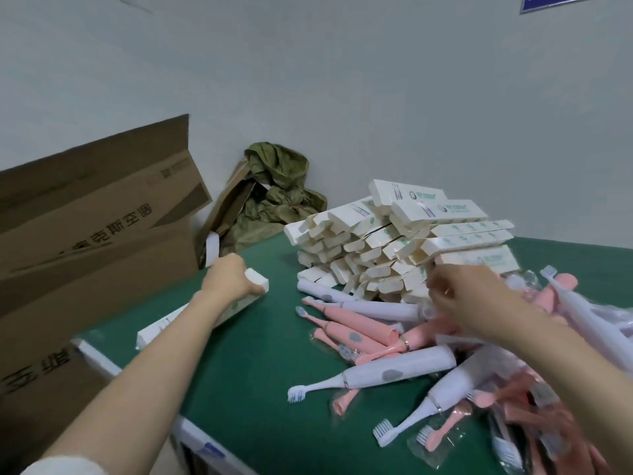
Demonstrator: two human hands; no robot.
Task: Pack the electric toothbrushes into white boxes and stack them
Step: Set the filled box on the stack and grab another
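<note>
A white box (257, 281) lay long-side down on the left part of the green table (246, 365), its near end pointing toward the table's front edge and its far end toward the wall (342, 97). The left hand (228, 280) was clenched around that far end, fingers curled over the top, with the forearm stretched along the box and hiding its middle.

To the right, well apart from the box, a stack (394, 241) of many more white boxes was piled in rough layers against the back of the table, most with their end flaps facing the camera and a few on top lying crosswise with printed faces up. In front of the stack and spreading to the right edge lay a loose heap of toothbrushes (394, 370), white and pink, crossing one another at all angles; some were in clear plastic sleeves.

The right hand (459, 298) hung over that heap, just at the foot of the stack. It was blurred, and I could not tell whether it held anything.

A large brown carton (89, 214) with open flaps stood beside the table on the left. Behind it, in the corner, an olive-green cloth (277, 197) was bunched against the wall. A blue sign (575, 3) showed at the top right.
</note>
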